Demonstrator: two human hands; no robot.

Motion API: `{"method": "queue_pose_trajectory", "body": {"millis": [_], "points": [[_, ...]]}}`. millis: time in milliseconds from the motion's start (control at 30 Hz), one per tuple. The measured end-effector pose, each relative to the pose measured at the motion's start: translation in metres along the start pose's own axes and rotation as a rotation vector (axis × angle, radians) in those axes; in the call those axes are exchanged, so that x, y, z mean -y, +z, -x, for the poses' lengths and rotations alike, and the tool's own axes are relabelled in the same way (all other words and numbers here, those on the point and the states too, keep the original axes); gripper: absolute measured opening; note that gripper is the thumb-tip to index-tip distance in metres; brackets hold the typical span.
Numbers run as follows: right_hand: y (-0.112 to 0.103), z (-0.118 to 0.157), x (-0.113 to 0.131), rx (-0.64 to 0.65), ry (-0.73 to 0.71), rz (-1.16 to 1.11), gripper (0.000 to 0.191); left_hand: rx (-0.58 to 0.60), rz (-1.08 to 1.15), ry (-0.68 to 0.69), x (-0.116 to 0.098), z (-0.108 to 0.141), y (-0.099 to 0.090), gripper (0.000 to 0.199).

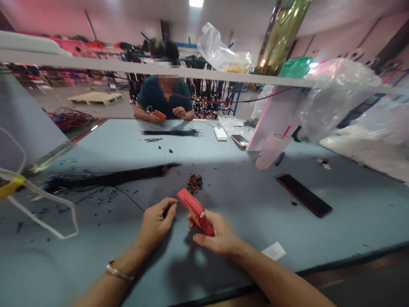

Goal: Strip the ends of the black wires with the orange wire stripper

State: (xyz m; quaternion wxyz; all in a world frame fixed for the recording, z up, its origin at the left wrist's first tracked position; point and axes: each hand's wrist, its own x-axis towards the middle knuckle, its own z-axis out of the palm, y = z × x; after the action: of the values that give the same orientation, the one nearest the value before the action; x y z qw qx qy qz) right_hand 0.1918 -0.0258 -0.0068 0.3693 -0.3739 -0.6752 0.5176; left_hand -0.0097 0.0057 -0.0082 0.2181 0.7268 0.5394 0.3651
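Observation:
Between thumb and forefinger, my left hand [159, 219] pinches a thin black wire [131, 198], which trails back to the left across the table. A short end of it pokes out of the fingertips beside the tip of a red handheld tool [193, 207]. Whether wire and tool touch, I cannot tell. My right hand [217, 236] is wrapped round the tool's lower part; its exact kind is unclear. Just beyond the tool's tip lies a small pile of copper-and-black pieces [194, 183]. A long bundle of black wires [111, 178] rests further left.
Across the blue-grey table [230, 268] a co-worker [164, 96] holds a similar red tool. A black phone [304, 195], a plastic cup [271, 151] and a white label [274, 251] lie or stand to the right. A white cable loop [75, 217] hangs at left. A shelf crosses above.

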Motion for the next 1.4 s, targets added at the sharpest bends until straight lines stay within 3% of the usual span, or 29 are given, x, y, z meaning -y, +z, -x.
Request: {"method": "queue_pose_trajectory", "body": {"millis": [433, 1400], "points": [[-0.0007, 0.0, 0.0093, 0.025, -0.091, 0.075, 0.025, -0.013, 0.033, 0.074, -0.0028, 0.0011, -0.0001, 0.023], [-0.0024, -0.0003, 0.0013, 0.036, -0.006, 0.043, 0.028, 0.016, 0.092, 0.029, -0.0032, 0.0017, 0.0012, 0.025]]}}
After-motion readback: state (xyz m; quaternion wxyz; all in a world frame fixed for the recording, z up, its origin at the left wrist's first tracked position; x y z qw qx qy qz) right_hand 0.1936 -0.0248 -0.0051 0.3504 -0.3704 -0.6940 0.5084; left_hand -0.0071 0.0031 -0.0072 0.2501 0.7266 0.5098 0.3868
